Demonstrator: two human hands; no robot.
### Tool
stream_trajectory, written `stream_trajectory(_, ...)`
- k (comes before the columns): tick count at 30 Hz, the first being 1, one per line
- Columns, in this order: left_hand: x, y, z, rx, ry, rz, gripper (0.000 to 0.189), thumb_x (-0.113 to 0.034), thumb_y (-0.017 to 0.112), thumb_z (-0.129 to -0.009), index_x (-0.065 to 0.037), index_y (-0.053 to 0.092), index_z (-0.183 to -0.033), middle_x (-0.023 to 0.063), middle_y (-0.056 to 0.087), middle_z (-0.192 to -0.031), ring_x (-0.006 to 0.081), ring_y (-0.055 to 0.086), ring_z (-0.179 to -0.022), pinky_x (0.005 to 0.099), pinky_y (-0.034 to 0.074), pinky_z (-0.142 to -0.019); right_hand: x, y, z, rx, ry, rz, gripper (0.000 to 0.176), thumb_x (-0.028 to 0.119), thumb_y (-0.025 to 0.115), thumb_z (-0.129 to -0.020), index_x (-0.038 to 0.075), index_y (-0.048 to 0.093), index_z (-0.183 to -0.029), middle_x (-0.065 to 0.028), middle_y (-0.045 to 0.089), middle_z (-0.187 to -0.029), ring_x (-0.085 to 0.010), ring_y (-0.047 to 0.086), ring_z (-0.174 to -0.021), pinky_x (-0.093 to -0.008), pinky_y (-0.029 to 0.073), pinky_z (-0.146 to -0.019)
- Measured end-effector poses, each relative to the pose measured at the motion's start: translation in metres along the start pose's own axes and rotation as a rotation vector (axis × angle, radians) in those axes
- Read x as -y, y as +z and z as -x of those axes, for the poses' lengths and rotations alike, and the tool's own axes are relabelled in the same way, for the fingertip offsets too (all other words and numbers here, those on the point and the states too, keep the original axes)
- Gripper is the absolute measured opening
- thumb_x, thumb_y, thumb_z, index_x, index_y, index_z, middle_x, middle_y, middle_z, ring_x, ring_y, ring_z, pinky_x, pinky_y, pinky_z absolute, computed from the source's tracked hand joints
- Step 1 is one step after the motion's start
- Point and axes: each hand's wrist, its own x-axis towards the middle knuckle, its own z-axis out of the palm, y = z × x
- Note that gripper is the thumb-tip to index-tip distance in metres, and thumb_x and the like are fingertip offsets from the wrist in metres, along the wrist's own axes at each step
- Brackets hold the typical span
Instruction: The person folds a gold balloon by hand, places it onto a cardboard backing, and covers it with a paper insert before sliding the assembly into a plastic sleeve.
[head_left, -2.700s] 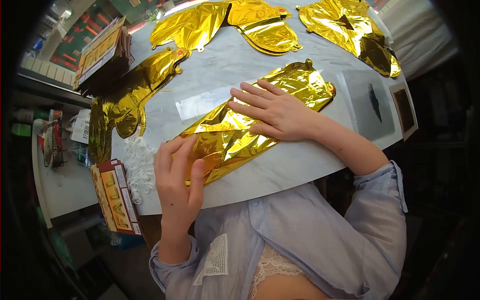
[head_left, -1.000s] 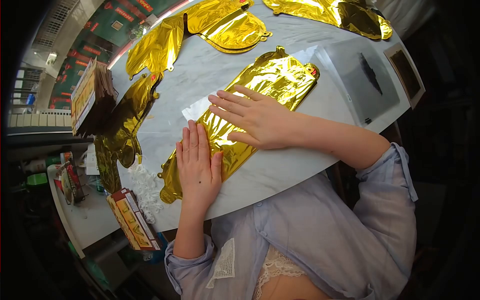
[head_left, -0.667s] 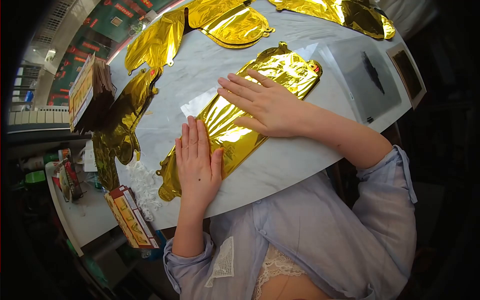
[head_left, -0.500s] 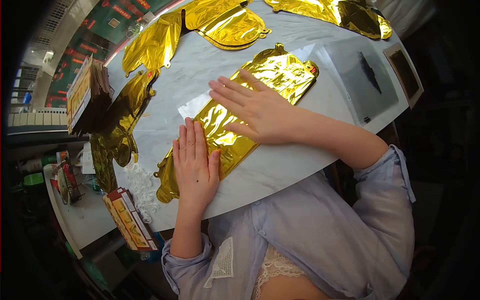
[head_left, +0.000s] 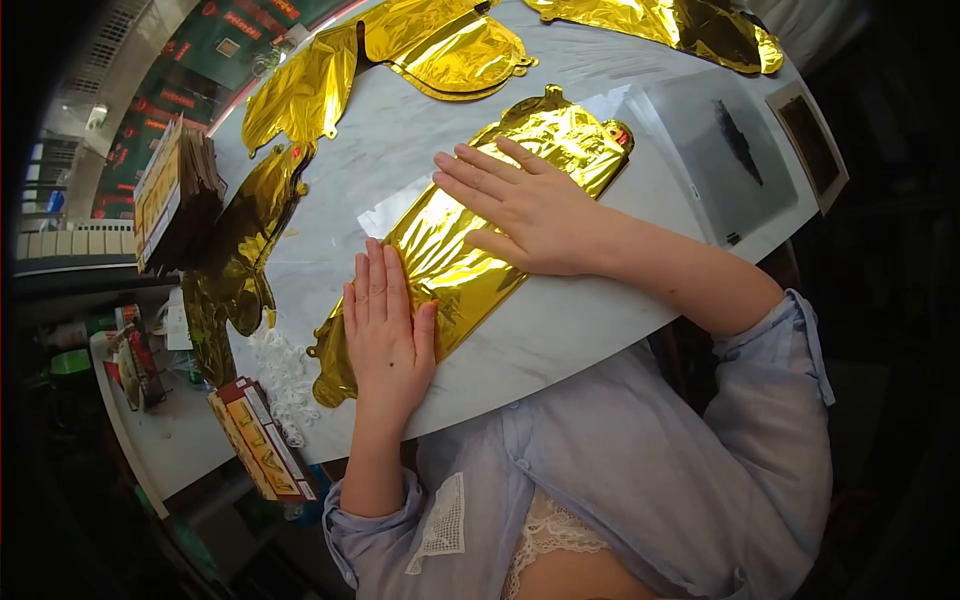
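A flat gold foil balloon (head_left: 455, 290), folded into a long strip, lies slantwise on the marble-patterned table in front of me. My left hand (head_left: 384, 335) rests flat over its near-left end, fingers stretched out. Across its middle lies my right hand (head_left: 535, 215), palm down with the fingers extended and the thumb spread. Beside the foil's upper-left edge, a clear plastic piece (head_left: 392, 208) sticks out from under it. A small red mark shows at the foil's far right corner.
More gold foil balloons (head_left: 465, 65) lie along the table's far side and left edge. Stacked printed cards (head_left: 178, 195) stand at left, with a second card stack (head_left: 262, 440) nearer. White strings (head_left: 285, 375) are heaped beside it. Clear plastic bags (head_left: 715, 150) lie at right.
My right hand has slid slightly to the right along the foil and now lies flatter on it. The left hand has barely moved.
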Motion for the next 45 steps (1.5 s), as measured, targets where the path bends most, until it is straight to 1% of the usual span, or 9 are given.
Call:
stream_trajectory(5, 0.005, 0.001, 0.001, -0.008, -0.001, 0.073, 0.068, -0.031, 0.046, -0.111, -0.002, 0.025, -0.169, 0.0183, 0.021, -0.178, 0.0349, 0.021, -0.164, 0.052, 0.014, -0.131, 0.002, -0.003, 0.0, 0.0, 0.003, 0.006, 0.068, 0.048, 0.046, -0.111, 0.005, 0.039, -0.163, -0.0145, 0.036, -0.172, -0.0288, 0.031, -0.16, -0.0514, 0.022, -0.131)
stream_trajectory(10, 0.028, -0.014, 0.005, -0.13, -0.056, 0.676, 0.066, -0.022, 0.05, -0.111, 0.003, 0.026, -0.167, 0.0262, 0.02, -0.176, 0.0436, 0.018, -0.163, 0.0517, 0.016, -0.131, 0.003, -0.01, -0.003, 0.09, 0.024, -0.02, 0.071, 0.039, 0.052, -0.107, 0.008, 0.031, -0.168, -0.013, 0.029, -0.175, -0.0313, 0.026, -0.162, -0.051, 0.018, -0.131)
stream_trajectory(13, 0.039, -0.03, 0.025, -0.006, -0.154, 0.388, 0.065, -0.027, 0.045, -0.113, 0.003, 0.025, -0.167, 0.0259, 0.021, -0.175, 0.0431, 0.017, -0.163, 0.0537, 0.011, -0.132, 0.003, -0.01, -0.003, 0.113, 0.024, 0.0, 0.071, 0.039, 0.05, -0.108, 0.009, 0.029, -0.169, -0.0117, 0.028, -0.176, -0.0309, 0.025, -0.163, -0.049, 0.015, -0.132)
stream_trajectory(18, 0.06, -0.077, 0.114, -0.249, -0.506, 0.054, 0.066, -0.024, 0.05, -0.11, -0.001, 0.027, -0.168, 0.0216, 0.024, -0.176, 0.0386, 0.019, -0.164, 0.0551, 0.011, -0.132, 0.005, -0.011, -0.004, 0.109, 0.026, 0.013, 0.069, 0.042, 0.048, -0.11, 0.008, 0.033, -0.167, -0.0134, 0.031, -0.174, -0.0321, 0.028, -0.161, -0.05, 0.018, -0.132)
stream_trajectory(22, 0.079, -0.082, 0.226, 0.04, -0.938, -0.056, 0.074, -0.027, 0.061, -0.105, -0.009, 0.028, -0.17, 0.0159, 0.024, -0.177, 0.0354, 0.02, -0.164, 0.0608, 0.01, -0.13, 0.002, -0.009, -0.003, 0.104, 0.011, 0.039, 0.068, 0.043, 0.046, -0.11, 0.008, 0.032, -0.167, -0.0136, 0.03, -0.175, -0.0317, 0.027, -0.162, -0.0498, 0.017, -0.132)
stream_trajectory(25, 0.056, -0.077, 0.244, 0.077, -1.105, -0.092, 0.08, -0.029, 0.066, -0.103, -0.013, 0.027, -0.171, 0.0139, 0.026, -0.177, 0.0344, 0.021, -0.164, 0.0622, 0.009, -0.13, 0.003, -0.009, -0.004, 0.113, 0.007, 0.056, 0.068, 0.043, 0.045, -0.111, 0.008, 0.031, -0.168, -0.0134, 0.029, -0.175, -0.0313, 0.026, -0.162, -0.0499, 0.017, -0.132)
stream_trajectory(30, 0.067, -0.066, 0.276, -0.191, -0.937, -0.16, 0.062, -0.014, 0.067, -0.1, -0.016, 0.053, -0.16, 0.0084, 0.05, -0.165, 0.0319, 0.046, -0.148, 0.0539, 0.033, -0.118, 0.004, -0.01, -0.005, 0.13, 0.022, 0.046, 0.069, 0.044, 0.044, -0.111, 0.008, 0.031, -0.168, -0.0124, 0.027, -0.176, -0.0306, 0.025, -0.163, -0.05, 0.017, -0.132)
stream_trajectory(39, 0.077, -0.086, 0.286, -0.179, -0.765, -0.006, 0.056, 0.004, 0.061, -0.097, -0.006, 0.058, -0.152, 0.0131, 0.058, -0.157, 0.0353, 0.054, -0.14, 0.0428, 0.04, -0.118, 0.002, -0.008, -0.003, 0.118, 0.016, 0.046, 0.069, 0.045, 0.043, -0.111, 0.008, 0.031, -0.168, -0.0132, 0.028, -0.176, -0.0304, 0.025, -0.163, -0.0501, 0.016, -0.132)
stream_trajectory(45, 0.088, -0.1, 0.291, -0.593, -0.84, -0.154, 0.049, 0.011, 0.054, -0.098, -0.006, 0.07, -0.141, 0.0129, 0.073, -0.137, 0.0304, 0.068, -0.127, 0.0427, 0.049, -0.111, 0.003, -0.008, -0.003, 0.131, 0.02, 0.038, 0.069, 0.042, 0.045, -0.111, 0.01, 0.027, -0.17, -0.0115, 0.026, -0.177, -0.0299, 0.022, -0.164, -0.0484, 0.013, -0.133)
